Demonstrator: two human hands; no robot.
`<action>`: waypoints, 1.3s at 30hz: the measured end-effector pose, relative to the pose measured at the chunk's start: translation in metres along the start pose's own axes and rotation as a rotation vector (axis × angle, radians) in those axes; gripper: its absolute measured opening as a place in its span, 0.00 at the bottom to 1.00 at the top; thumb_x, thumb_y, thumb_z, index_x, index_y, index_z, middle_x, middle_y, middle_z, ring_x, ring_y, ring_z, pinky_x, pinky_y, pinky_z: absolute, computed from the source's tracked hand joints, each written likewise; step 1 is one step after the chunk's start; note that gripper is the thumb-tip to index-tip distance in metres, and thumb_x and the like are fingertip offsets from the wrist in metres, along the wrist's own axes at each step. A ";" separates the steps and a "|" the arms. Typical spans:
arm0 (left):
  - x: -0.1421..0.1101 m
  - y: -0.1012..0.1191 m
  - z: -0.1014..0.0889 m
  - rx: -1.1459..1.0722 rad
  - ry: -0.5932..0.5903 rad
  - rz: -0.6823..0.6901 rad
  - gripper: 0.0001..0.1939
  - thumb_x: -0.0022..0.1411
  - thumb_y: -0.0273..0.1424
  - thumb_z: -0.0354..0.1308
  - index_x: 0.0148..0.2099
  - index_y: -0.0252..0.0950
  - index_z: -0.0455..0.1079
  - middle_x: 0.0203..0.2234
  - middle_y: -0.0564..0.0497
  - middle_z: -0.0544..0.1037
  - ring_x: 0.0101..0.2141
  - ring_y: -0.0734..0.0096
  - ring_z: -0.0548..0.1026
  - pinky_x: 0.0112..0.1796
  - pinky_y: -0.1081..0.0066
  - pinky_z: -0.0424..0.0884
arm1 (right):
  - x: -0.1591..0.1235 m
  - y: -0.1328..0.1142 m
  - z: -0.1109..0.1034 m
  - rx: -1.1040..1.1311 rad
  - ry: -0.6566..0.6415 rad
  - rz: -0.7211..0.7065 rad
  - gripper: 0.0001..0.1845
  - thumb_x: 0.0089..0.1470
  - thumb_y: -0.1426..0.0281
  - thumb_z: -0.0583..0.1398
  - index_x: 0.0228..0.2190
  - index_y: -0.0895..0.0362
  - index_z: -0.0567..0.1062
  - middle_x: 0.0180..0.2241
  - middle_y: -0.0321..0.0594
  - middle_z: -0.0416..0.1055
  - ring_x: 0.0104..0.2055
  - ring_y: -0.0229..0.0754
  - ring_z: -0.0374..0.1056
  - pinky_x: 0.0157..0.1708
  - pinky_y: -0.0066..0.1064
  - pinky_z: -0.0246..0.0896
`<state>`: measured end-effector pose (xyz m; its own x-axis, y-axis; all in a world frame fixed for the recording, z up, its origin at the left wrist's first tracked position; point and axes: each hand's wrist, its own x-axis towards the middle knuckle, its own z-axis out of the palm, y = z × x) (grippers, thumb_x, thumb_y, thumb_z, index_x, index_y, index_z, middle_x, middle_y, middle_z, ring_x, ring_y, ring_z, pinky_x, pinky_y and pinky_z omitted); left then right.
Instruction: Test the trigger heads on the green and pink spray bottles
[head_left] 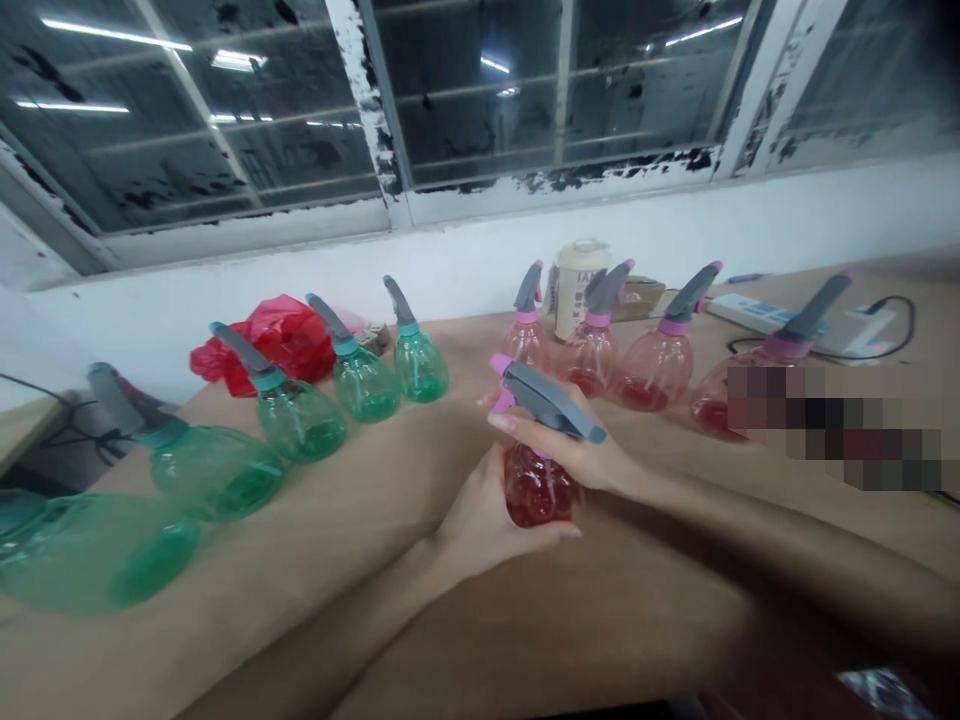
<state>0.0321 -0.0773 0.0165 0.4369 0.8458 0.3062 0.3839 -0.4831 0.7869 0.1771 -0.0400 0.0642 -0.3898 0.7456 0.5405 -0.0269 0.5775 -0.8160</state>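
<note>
Between my two hands is a pink spray bottle [541, 492] with red liquid inside and a grey and pink spray head tilted to the left. My left hand [476, 515] wraps around the lower body from the left, thumb near the base. Around the neck and trigger, my right hand [574, 445] is closed just under the grey head; some of its fingers are hidden. Whether the bottle touches the table I cannot tell. Several other pink spray bottles [654, 368] stand behind it to the right. On the left, several green spray bottles [304, 418] form a slanting row.
A red plastic bag [274, 340] lies behind the green bottles. At the back stand a cream cup [581, 285] and a small cardboard box [639, 298]. A white power strip [765, 315] with a black cable lies at the right. Windows line the wall behind the table [420, 650].
</note>
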 end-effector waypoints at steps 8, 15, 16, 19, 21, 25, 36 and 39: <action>0.000 0.000 -0.001 -0.008 -0.011 -0.030 0.41 0.46 0.39 0.69 0.58 0.37 0.54 0.52 0.42 0.68 0.53 0.51 0.68 0.52 0.51 0.66 | -0.002 0.002 -0.001 -0.026 0.030 -0.038 0.09 0.50 0.64 0.62 0.34 0.54 0.72 0.35 0.36 0.71 0.40 0.40 0.68 0.43 0.36 0.63; 0.000 0.002 -0.002 -0.025 -0.030 -0.011 0.38 0.47 0.39 0.68 0.57 0.38 0.55 0.53 0.42 0.68 0.52 0.50 0.68 0.52 0.50 0.66 | -0.003 0.003 -0.001 -0.043 0.035 -0.022 0.09 0.50 0.64 0.61 0.34 0.54 0.72 0.34 0.37 0.71 0.38 0.41 0.69 0.42 0.36 0.64; 0.000 0.002 -0.002 -0.021 -0.021 -0.009 0.38 0.47 0.39 0.68 0.57 0.38 0.55 0.52 0.42 0.68 0.52 0.51 0.68 0.51 0.50 0.66 | -0.003 0.003 -0.001 -0.041 0.036 -0.023 0.08 0.50 0.64 0.61 0.33 0.55 0.73 0.34 0.37 0.71 0.38 0.41 0.69 0.41 0.36 0.64; 0.000 0.002 -0.001 -0.012 0.004 -0.004 0.38 0.46 0.38 0.69 0.56 0.38 0.56 0.51 0.43 0.69 0.51 0.51 0.69 0.51 0.51 0.67 | -0.003 0.004 -0.001 -0.028 0.034 -0.026 0.08 0.51 0.65 0.61 0.34 0.55 0.73 0.36 0.38 0.72 0.39 0.40 0.69 0.41 0.35 0.64; 0.000 0.001 0.000 -0.022 0.010 0.000 0.38 0.46 0.38 0.69 0.56 0.38 0.56 0.51 0.43 0.70 0.51 0.52 0.69 0.51 0.51 0.67 | -0.003 0.004 -0.001 -0.020 0.032 -0.029 0.09 0.51 0.65 0.61 0.35 0.55 0.73 0.34 0.37 0.72 0.38 0.40 0.69 0.40 0.34 0.64; 0.000 0.000 0.000 -0.020 0.001 -0.025 0.39 0.46 0.39 0.69 0.56 0.38 0.56 0.51 0.42 0.70 0.51 0.51 0.69 0.51 0.49 0.66 | -0.004 0.005 -0.001 -0.027 0.045 -0.040 0.09 0.51 0.66 0.62 0.36 0.55 0.73 0.33 0.35 0.72 0.36 0.39 0.69 0.38 0.33 0.64; 0.000 0.000 0.000 -0.008 -0.003 0.000 0.38 0.46 0.38 0.68 0.56 0.38 0.56 0.52 0.43 0.69 0.52 0.51 0.69 0.52 0.49 0.65 | -0.002 0.004 -0.001 -0.001 0.026 -0.041 0.09 0.52 0.66 0.61 0.37 0.54 0.74 0.35 0.37 0.73 0.38 0.40 0.70 0.41 0.35 0.64; 0.000 0.000 0.000 0.010 0.000 0.014 0.39 0.47 0.39 0.68 0.57 0.39 0.55 0.54 0.43 0.67 0.54 0.51 0.67 0.52 0.49 0.65 | -0.001 0.000 0.000 0.006 0.016 -0.023 0.09 0.51 0.64 0.62 0.35 0.55 0.73 0.35 0.37 0.72 0.38 0.40 0.69 0.42 0.35 0.64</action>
<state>0.0321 -0.0773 0.0170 0.4421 0.8390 0.3173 0.3857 -0.4972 0.7772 0.1779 -0.0405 0.0634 -0.3739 0.7372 0.5628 -0.0419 0.5928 -0.8043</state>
